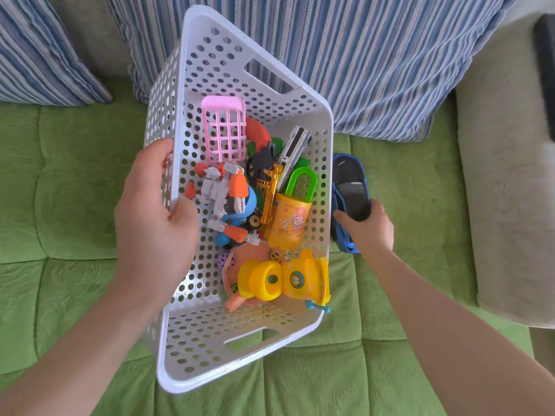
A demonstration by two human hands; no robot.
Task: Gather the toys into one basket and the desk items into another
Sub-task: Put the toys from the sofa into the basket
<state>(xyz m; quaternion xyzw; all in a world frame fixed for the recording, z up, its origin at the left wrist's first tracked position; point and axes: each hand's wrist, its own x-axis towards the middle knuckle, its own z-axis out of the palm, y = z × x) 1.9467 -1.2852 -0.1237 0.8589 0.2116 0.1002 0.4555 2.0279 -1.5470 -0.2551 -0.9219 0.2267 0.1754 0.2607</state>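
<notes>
Both hands are busy: our left hand point(153, 217) grips the white basket point(192, 340) by its left rim, and our right hand point(369, 229) clasps the blue toy car point(351, 187) beside it, toward the right edge of the sofa point(75, 190). We judge the car light, rigid, slick plastic; best held across its body.

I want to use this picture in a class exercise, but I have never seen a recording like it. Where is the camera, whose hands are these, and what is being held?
There is no machine here: a person wears one wide-angle camera on the head, so you look down along their own arms. The left hand grips the side rim of a white perforated basket, thumb inside. In it lie toys, among them a pink grid tray, a white and orange robot figure and a yellow toy padlock with a green shackle. The right hand holds a blue toy car just outside the basket's right wall. Underneath is a green quilted cover, with striped pillows behind.
</notes>
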